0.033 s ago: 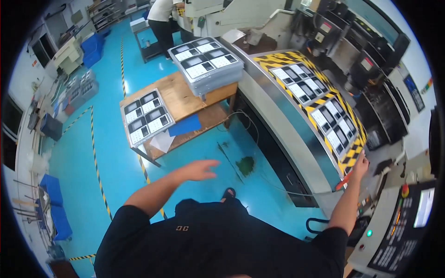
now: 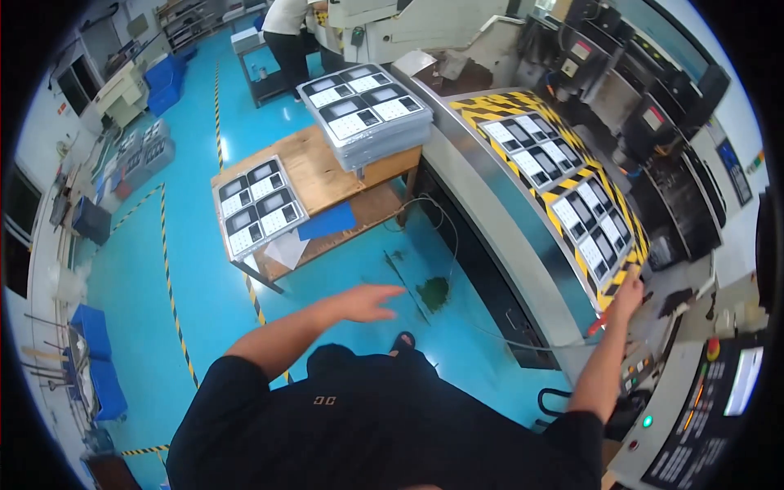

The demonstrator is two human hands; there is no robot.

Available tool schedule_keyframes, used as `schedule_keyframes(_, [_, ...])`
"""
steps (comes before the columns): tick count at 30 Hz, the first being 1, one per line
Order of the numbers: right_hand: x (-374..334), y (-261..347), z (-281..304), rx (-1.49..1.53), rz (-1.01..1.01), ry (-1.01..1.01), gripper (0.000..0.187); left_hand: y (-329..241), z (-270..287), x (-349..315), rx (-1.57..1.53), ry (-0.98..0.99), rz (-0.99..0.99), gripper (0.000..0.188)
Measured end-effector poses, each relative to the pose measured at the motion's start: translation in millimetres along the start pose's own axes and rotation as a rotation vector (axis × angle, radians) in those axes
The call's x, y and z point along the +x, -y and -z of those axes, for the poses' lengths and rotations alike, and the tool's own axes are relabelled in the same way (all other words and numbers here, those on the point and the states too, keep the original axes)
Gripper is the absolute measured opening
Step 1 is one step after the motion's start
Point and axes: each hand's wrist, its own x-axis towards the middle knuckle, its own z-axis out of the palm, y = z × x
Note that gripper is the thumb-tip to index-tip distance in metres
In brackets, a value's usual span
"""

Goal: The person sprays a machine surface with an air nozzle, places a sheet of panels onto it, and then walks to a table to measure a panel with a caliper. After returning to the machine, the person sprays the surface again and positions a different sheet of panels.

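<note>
- Down at the lower right, my right hand (image 2: 627, 296) rests against the near end of the yellow-and-black striped machine bed (image 2: 490, 110), fingers bent over its edge.
- Under that hand a small red-handled tool (image 2: 599, 324) shows, touching the hand or just below it; I cannot tell whether the fingers are clenched round it or only lying on it.
- Just above the right hand, a printed sheet of panels (image 2: 590, 231) lies flat on the striped bed, its near corner close to my fingertips but apart from them.
- A second printed sheet (image 2: 531, 151) lies farther up the same bed, well apart from either hand.
- My left hand (image 2: 363, 302) hangs out over the blue floor (image 2: 180, 269), palm down, fingers released and stretched, grasping nothing.
- Nearest to the left hand is a dark green patch (image 2: 433, 291) on the floor, just beside the fingertips in the picture, with a thin cable (image 2: 452, 237) curling past it.
- Beyond the left hand stands a wooden desk (image 2: 314, 171) carrying a low stack of printed sheets (image 2: 260, 204) at its near left corner and a tall stack (image 2: 366, 110) at its far right end.
- A blue sheet (image 2: 327, 221) lies on the desk's lower shelf.
- At the far top, another person (image 2: 290, 28) stands by a grey cart.
- A control panel (image 2: 710, 408) with a red button sits at the lower right, beside my right forearm.
</note>
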Motion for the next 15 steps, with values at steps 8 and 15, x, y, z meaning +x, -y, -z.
schedule_keyframes(8, [-227.3, 23.9, -223.2, 1.157, -1.123, 0.050, 0.059, 0.0, 4.7, 203.6, 0.258, 0.277, 0.061, 0.045])
schedule_keyframes(15, [-295.0, -202.1, -113.9, -0.718, -0.464, 0.722, 0.039, 166.5, 59.5, 218.4, 0.396, 0.656, -0.238, 0.034])
